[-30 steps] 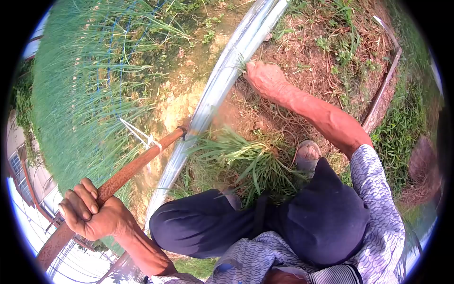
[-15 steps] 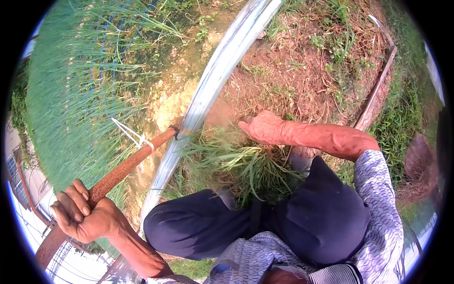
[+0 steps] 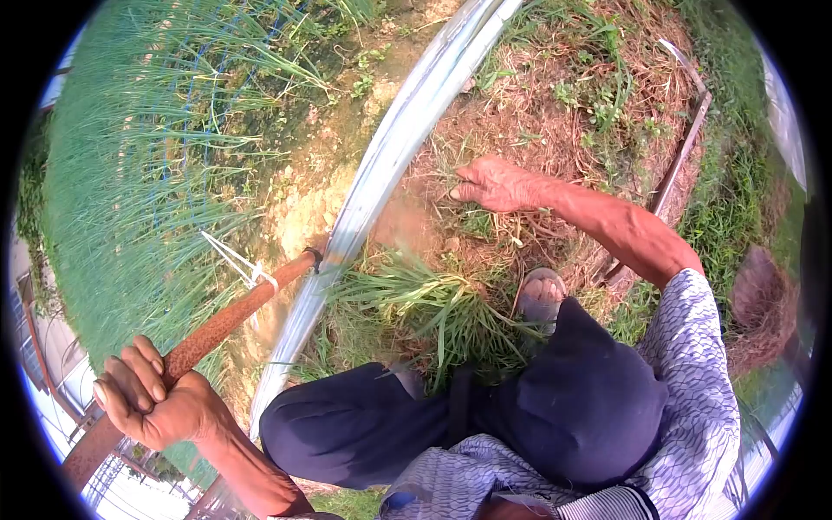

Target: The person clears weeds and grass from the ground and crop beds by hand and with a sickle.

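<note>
Plastic sheeting runs between green shoots and a grass clump. The left hand clenches a rusty pole; the right hand, grip unclear, has moved farther from the clump.

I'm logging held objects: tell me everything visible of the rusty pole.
The pole is long, rounded and brown, apparently metal. It slants from lower left to a dark band at its far end, beside the pale plastic strip; contact there is unclear. White cord is tied around it near that end. The left hand grips it lower down.
</note>
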Available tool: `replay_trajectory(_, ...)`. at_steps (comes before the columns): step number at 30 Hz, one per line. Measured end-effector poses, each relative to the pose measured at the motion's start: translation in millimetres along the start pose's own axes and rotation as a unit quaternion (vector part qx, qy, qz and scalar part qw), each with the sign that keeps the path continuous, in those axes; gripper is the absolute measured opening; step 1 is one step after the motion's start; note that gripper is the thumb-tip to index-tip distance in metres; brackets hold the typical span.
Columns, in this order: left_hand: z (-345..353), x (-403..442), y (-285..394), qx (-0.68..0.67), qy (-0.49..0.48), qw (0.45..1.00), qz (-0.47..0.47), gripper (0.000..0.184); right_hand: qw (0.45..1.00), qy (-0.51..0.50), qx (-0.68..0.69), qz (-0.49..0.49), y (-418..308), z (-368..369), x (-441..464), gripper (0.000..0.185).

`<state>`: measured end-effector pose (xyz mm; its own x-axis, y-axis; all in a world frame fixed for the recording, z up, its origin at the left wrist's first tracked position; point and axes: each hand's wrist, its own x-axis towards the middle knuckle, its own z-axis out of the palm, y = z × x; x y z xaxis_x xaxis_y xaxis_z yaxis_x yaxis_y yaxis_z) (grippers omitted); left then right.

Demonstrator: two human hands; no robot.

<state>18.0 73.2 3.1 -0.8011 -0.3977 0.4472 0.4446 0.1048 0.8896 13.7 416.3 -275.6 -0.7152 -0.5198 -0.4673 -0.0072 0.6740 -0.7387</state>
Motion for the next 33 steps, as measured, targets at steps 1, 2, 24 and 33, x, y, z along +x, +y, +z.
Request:
replay_trajectory(1, 0, -1, 0, 0.002, -0.002, 1.000, -0.003, 0.041, 0.998, -0.045, -0.030, -0.043, -10, 0, -8, 0.028)
replay_trajectory(2, -1, -1, 0, 0.005, 0.004, 1.000, -0.006, 0.041, 0.998, -0.045, -0.027, -0.039, -3, 3, -6, 0.028)
replay_trajectory(24, -5, 4, -3, 0.039, -0.004, 0.999, 0.004, 0.042, 0.981, -0.127, -0.075, -0.123, 5, 89, -77, 0.015)
replay_trajectory(33, -11, 5, 2, 0.040, -0.017, 0.999, -0.004, 0.043, 0.959, 0.074, -0.257, 0.088, 17, 27, -42, 0.040)
